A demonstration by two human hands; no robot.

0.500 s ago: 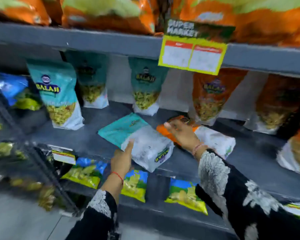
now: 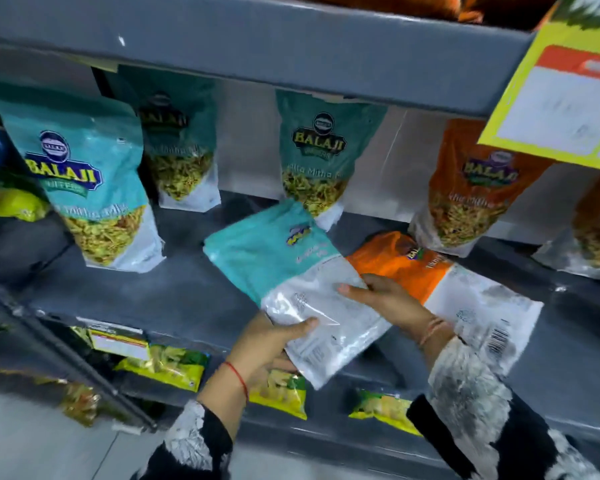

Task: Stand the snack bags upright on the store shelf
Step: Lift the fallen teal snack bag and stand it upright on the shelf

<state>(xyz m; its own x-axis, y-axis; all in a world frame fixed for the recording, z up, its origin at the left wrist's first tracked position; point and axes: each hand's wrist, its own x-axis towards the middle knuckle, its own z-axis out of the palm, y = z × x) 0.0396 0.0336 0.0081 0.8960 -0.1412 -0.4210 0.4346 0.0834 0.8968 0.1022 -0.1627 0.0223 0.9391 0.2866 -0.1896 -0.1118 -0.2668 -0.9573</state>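
A teal and white snack bag (image 2: 284, 268) lies tilted, back side up, over the front of the grey shelf (image 2: 160, 292). My left hand (image 2: 271, 344) grips its white bottom end from below, thumb on top. My right hand (image 2: 385, 299) rests its fingers on the bag's right edge. An orange and white bag (image 2: 465, 292) lies flat on the shelf under my right wrist. Three teal bags (image 2: 87, 188) (image 2: 181, 157) (image 2: 323, 157) and an orange bag (image 2: 471, 192) stand upright behind.
The upper shelf edge (image 2: 257, 53) overhangs close above, with a yellow price tag (image 2: 561, 98) hanging at the right. Yellow and green bags (image 2: 167, 365) lie on the lower shelf. A dark rack upright (image 2: 66, 344) slants at the left. Another orange bag (image 2: 593, 230) stands at the far right.
My view has moved closer to the shelf. My right hand has shifted from the orange bag onto the teal bag. The teal bag's bottom end has come up off the shelf in my left hand.
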